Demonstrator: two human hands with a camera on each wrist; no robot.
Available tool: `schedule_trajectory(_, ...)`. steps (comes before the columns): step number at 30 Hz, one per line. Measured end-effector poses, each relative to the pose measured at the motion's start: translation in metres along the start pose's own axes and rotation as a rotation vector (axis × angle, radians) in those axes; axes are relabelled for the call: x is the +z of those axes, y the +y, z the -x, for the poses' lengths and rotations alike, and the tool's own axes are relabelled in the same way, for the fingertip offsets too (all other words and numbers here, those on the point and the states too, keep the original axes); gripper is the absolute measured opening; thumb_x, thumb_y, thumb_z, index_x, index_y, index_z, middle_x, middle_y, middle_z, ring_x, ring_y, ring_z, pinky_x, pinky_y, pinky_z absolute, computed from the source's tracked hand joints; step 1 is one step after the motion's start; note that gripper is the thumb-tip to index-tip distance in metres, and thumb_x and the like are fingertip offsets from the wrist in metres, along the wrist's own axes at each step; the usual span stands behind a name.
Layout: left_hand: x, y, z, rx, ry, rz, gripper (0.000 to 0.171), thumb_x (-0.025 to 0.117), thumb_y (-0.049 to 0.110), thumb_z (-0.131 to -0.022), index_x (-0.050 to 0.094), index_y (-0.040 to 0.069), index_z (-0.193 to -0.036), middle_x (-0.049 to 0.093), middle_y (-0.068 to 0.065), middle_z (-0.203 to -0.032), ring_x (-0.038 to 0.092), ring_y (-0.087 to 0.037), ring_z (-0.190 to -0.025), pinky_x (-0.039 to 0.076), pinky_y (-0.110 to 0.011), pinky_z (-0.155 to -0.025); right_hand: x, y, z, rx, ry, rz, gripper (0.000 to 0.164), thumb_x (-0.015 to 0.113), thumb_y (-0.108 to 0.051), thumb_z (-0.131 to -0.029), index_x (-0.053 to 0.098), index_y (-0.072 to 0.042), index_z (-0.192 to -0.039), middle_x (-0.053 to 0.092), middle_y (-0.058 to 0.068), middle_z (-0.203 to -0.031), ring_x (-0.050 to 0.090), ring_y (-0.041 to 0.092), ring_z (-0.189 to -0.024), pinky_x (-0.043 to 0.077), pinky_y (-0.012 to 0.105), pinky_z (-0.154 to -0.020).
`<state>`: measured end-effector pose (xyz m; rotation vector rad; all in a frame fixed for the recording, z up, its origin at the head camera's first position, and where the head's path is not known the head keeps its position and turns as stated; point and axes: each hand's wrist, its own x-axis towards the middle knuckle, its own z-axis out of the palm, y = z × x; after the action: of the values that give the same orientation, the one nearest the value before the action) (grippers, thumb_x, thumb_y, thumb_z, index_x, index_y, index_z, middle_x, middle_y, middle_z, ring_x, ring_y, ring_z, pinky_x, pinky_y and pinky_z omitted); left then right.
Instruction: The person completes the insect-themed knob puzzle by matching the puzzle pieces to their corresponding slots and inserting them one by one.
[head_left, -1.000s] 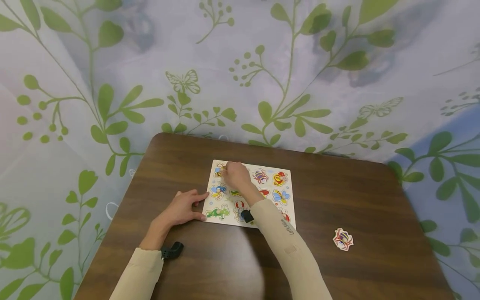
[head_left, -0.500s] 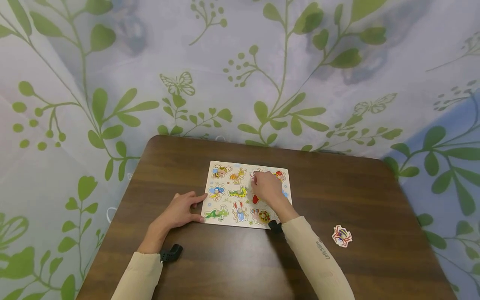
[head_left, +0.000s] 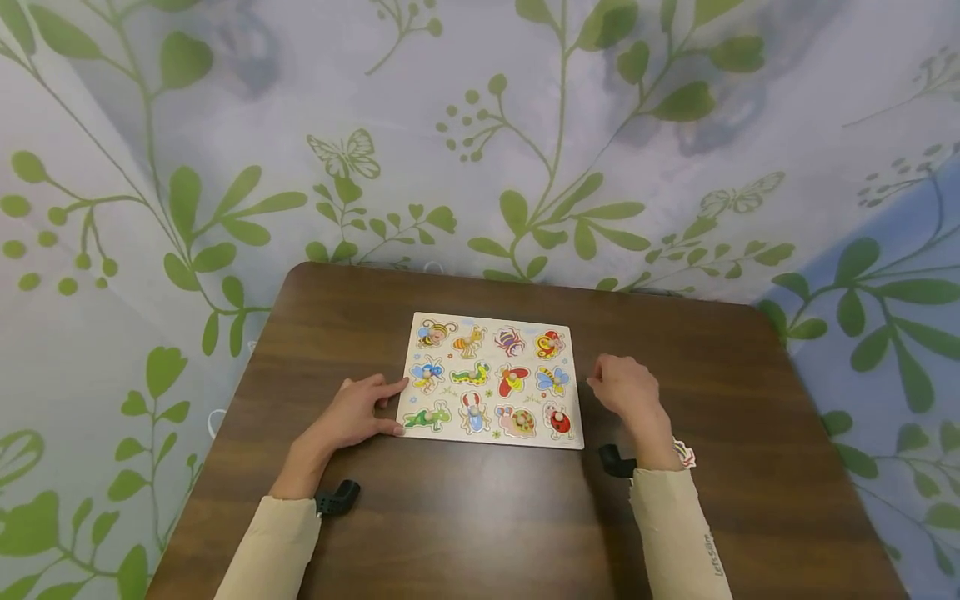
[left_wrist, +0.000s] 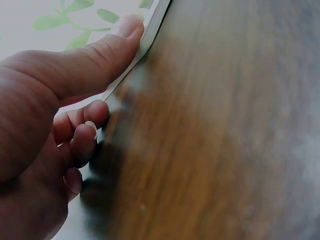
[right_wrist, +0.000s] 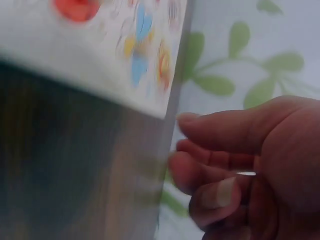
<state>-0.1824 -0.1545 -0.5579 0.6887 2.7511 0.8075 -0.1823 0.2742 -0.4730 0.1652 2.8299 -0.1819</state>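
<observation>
A wooden peg puzzle board (head_left: 489, 329) with rows of insect pieces lies on the table. My left hand (head_left: 362, 412) rests by its left side, thumb on the near corner and index finger stretched to the edge; the other fingers are bent under in the left wrist view. Past the board's right edge, my right hand (head_left: 628, 388) hovers with loosely curled fingers, holding nothing; a gap shows between thumb and forefinger (right_wrist: 186, 172). The printed spider (head_left: 510, 340) in the back row shows no knob. Behind my right wrist, a loose spider piece (head_left: 685, 454) is mostly hidden.
The brown wooden table (head_left: 465, 533) has rounded back corners. Beyond it hangs a pale cloth (head_left: 420, 117) with green leaves and butterflies. Dark camera mounts sit at the left wrist (head_left: 337, 497) and the right wrist (head_left: 618, 461).
My right hand has moved rightward from over the board's back left, across the spider spot, to beyond the right edge. It now covers most of the loose spider piece. My left hand stays.
</observation>
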Motion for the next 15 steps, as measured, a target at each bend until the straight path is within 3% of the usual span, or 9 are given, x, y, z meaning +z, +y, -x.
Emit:
schedule_trajectory(7,0.002,0.000,-0.001,0.001,0.008,0.003,0.084,0.084,0.045,-0.068,0.051,0.023,-0.142,0.042,0.003,-0.078,0.033,-0.010,-0.062,0.019,-0.035,-0.072,0.001,0.056,0.021,0.078,-0.092,0.018,0.026,0.064,-0.024,-0.089,0.068,0.001,-0.097,0.067,0.026,-0.098,0.063,0.042,-0.082,0.049,0.051,-0.064)
schedule_trajectory(9,0.002,0.000,-0.002,0.012,0.003,0.002,0.084,0.084,0.046,-0.069,0.051,0.023,-0.143,0.043,0.003,-0.078,0.033,-0.010,-0.063,0.019,-0.035,-0.072,-0.001,0.073,0.029,0.132,-0.130,0.004,0.030,0.066,-0.027,-0.088,0.068,0.001,-0.097,0.067,0.023,-0.093,0.062,0.037,-0.078,0.048,0.049,-0.062)
schedule_trajectory(15,0.002,-0.001,-0.001,0.011,0.005,-0.009,0.084,0.083,0.047,-0.069,0.050,0.024,-0.143,0.044,0.004,-0.078,0.034,-0.009,-0.062,0.019,-0.035,-0.072,0.001,0.107,0.054,0.279,-0.316,-0.089,0.033,0.072,-0.035,-0.083,0.067,-0.004,-0.073,0.058,0.005,-0.061,0.053,0.019,-0.057,0.041,0.035,-0.055)
